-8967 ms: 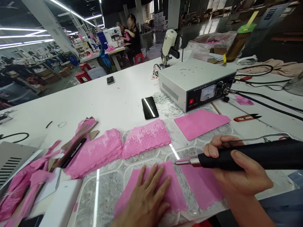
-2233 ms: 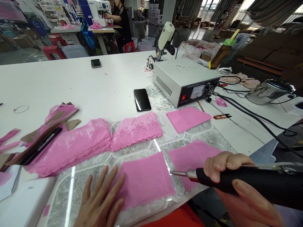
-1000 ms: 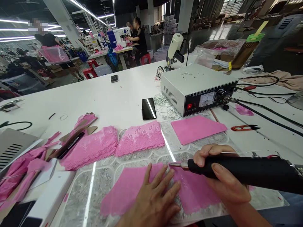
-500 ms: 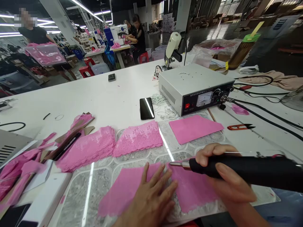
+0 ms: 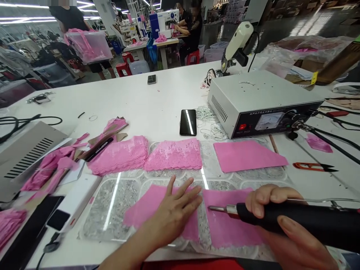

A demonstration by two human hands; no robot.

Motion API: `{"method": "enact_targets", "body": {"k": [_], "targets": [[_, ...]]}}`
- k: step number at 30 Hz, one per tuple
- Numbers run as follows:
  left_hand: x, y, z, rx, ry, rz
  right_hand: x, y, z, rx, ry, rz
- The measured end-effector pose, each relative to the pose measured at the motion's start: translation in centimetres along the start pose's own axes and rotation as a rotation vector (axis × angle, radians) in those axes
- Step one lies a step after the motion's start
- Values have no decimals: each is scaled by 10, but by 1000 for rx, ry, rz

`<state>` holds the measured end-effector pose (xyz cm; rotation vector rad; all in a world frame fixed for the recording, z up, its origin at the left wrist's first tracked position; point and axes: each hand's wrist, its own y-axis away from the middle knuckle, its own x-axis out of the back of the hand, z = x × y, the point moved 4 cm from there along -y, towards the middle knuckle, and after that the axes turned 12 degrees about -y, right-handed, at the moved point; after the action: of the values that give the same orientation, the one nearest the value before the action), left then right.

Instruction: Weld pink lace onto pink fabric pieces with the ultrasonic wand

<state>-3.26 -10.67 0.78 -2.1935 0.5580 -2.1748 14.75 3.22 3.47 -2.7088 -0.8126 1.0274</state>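
Observation:
My left hand lies with spread fingers on a pink fabric piece, pressing it against a clear, grey-patterned mat. Gripped in my right hand is a thick black ultrasonic handpiece with a slim metal tip. That tip sits at the left part of a second pink fabric piece; whether it touches the cloth I cannot tell. Behind the hands are a lace-edged pink stack, another lace stack and a plain pink stack.
A grey control box with a dial stands at the back right, cables running from its front. Orange thread snips lie right, a phone behind the mat. Pink strips and a power strip crowd the left. A person carries a tub.
My right hand has brought the metal tip off the gap between the pieces onto the right one. My left hand has shifted slightly back from it, and the view has turned left.

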Motion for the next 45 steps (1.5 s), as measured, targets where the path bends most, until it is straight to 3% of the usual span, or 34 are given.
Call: {"method": "enact_targets", "body": {"k": [25, 32, 45], "targets": [[-12, 0, 5, -11, -33, 21, 3, 10, -1, -4, -12, -19], [-12, -1, 5, -11, -47, 17, -3, 21, -11, -46, 18, -79], [-12, -1, 4, -26, -66, 20, -9, 21, -8, -33, 13, -144]]}}
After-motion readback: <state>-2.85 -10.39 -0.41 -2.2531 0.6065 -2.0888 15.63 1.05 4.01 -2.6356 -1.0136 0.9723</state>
